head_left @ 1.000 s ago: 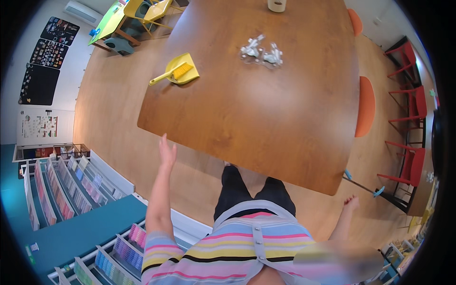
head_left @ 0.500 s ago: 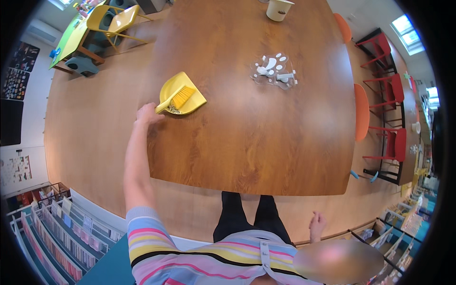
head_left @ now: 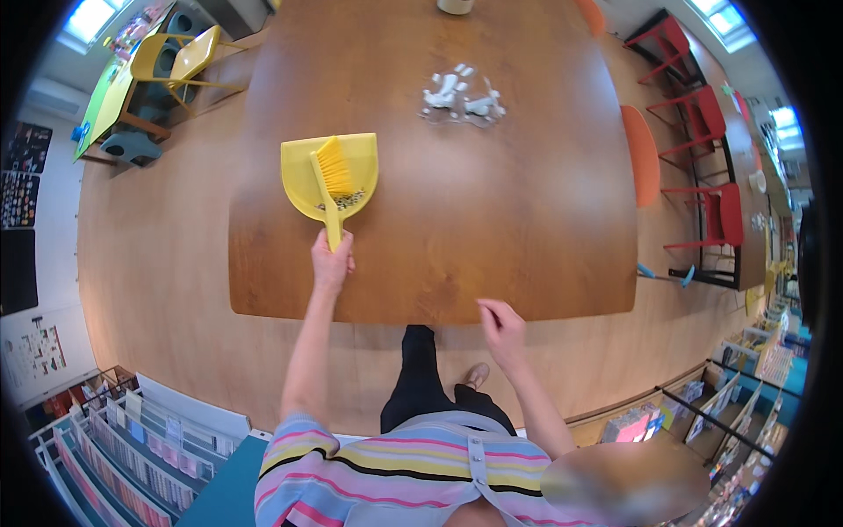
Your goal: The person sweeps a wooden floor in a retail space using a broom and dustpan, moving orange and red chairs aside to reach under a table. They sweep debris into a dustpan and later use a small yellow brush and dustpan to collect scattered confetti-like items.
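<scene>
My left hand (head_left: 331, 261) is closed around the handle end of a yellow dustpan (head_left: 300, 176). A yellow hand brush (head_left: 334, 171) lies in the pan, its handle running down to the same hand. Small speckled crumbs or bits (head_left: 349, 200) gather by the bristles, toward the pan's handle side. At the near edge of the table, my right hand (head_left: 503, 331) hovers with curled fingers and nothing visible in them.
The brown wooden table (head_left: 421, 228) bears a clear, paw-shaped holder with white pieces (head_left: 463, 97) and a white tub (head_left: 455, 6) at its far end. Orange chairs (head_left: 640, 156) line the right side; red chairs (head_left: 722, 215) stand beyond. Card racks (head_left: 149, 448) are at lower left.
My left hand has drawn the dustpan and brush nearer my middle, turning the pan so its handle points toward me. My right hand has risen from my side to the table's near edge.
</scene>
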The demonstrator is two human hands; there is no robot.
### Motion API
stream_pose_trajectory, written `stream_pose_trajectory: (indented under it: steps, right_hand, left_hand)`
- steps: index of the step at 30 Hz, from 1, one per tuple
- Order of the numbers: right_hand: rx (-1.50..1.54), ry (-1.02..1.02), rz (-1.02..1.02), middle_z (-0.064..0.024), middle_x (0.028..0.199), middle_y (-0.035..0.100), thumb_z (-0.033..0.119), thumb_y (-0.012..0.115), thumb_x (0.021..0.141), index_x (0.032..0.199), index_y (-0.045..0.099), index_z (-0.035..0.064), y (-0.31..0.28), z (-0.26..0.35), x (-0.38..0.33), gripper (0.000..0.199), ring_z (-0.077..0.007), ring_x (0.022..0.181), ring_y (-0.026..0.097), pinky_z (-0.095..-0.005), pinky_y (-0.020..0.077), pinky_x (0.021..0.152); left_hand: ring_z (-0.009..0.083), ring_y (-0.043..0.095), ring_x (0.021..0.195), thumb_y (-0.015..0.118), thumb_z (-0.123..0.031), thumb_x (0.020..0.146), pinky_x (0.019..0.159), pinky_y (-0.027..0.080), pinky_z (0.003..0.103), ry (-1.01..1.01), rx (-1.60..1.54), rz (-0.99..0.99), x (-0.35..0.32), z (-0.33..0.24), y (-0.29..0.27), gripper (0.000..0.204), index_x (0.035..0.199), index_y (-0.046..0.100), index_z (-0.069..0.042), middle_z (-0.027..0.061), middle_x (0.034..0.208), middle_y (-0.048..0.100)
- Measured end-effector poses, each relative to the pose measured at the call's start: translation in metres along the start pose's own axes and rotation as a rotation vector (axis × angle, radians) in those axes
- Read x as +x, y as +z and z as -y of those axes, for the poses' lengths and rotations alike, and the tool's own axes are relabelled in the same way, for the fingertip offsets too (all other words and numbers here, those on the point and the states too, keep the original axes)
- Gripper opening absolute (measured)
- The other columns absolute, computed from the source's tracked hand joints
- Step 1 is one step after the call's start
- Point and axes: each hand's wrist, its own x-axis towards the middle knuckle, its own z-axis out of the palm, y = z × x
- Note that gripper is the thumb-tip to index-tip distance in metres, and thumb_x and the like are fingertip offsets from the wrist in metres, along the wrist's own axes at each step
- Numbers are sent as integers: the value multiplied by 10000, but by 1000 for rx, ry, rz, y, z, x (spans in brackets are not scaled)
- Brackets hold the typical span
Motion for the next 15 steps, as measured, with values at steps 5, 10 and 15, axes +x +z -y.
stream_pose_trajectory:
  steps: [5,10,15]
  right_hand:
    - [67,-187,-84,-103,767,576,90,600,816,977,627,50,-37,41,17,168,-213,628,575,-299,457,561]
    - [-110,87,-146,-126,782,606,327,636,763,903,596,53,-105,6,-46,310,-299,692,613,-390,485,606]
    - [-184,327,-315,-107,635,595,351,668,738,772,595,46,-221,-78,-152,316,-300,608,609,-399,480,560]
  left_hand:
    - [69,458,429,601,-102,852,371,358,206,90,-56,112,-125,0,148,120,905,509,-46,5,673,516]
    - [139,569,857,598,-84,840,736,458,260,280,-34,329,-253,45,244,248,1061,522,-4,63,927,587]
    - [98,528,693,603,-101,833,595,409,222,198,100,692,-384,96,325,307,1108,496,-15,30,828,555]
